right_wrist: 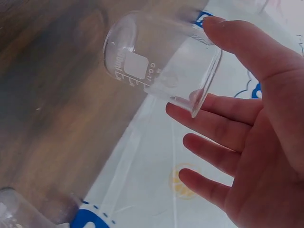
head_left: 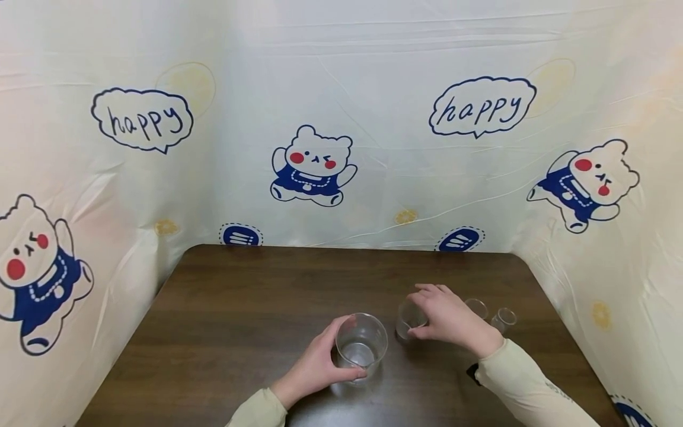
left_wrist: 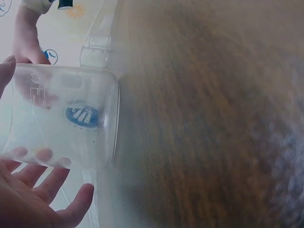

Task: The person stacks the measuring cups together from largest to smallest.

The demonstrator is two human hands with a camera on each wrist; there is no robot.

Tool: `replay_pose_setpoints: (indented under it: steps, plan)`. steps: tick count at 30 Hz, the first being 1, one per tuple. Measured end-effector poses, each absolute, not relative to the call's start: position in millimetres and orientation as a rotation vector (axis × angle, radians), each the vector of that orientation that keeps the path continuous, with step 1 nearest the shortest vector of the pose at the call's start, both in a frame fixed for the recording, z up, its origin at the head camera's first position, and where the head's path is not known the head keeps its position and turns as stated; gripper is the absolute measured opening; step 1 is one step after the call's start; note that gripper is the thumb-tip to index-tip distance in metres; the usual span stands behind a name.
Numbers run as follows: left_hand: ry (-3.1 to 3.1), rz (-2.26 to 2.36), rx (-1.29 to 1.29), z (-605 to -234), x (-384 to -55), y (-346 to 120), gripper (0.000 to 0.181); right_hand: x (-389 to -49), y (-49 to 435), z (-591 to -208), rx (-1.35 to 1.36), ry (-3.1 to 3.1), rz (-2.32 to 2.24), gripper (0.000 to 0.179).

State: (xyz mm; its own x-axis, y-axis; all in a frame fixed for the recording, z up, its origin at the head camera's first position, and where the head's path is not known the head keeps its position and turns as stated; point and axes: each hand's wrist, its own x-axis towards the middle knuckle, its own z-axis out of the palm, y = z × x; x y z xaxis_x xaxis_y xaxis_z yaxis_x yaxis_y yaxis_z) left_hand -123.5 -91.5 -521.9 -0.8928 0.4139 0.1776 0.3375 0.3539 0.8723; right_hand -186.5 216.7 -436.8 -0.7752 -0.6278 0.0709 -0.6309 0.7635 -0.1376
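Note:
In the head view a large clear glass beaker (head_left: 363, 354) stands upright on the brown wooden table, near its middle. My left hand (head_left: 322, 354) grips it from the left, thumb on the near side and fingertips at the far side. To the right, a smaller glass beaker (head_left: 409, 322) is held by my right hand (head_left: 448, 314). The right wrist view shows thumb and forefinger pinching this beaker (right_wrist: 152, 61) at its rim, the other fingers (right_wrist: 213, 149) spread apart. White graduation marks show on its wall.
Two smaller glass vessels, one (head_left: 476, 308) partly hidden behind my right hand and another (head_left: 504, 320) by my right wrist, stand at the table's right side. A printed curtain (head_left: 384, 89) hangs behind and beside the wooden table (head_left: 213, 332).

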Motion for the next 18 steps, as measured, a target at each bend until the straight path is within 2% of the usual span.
replay_pose_setpoints:
  steps: [18]
  plan:
    - [2.532, 1.586, 0.699, -523.8, -124.6, -91.5, 0.093, -166.0, 202.8, -396.6, 1.171, -2.71, 0.114, 0.059]
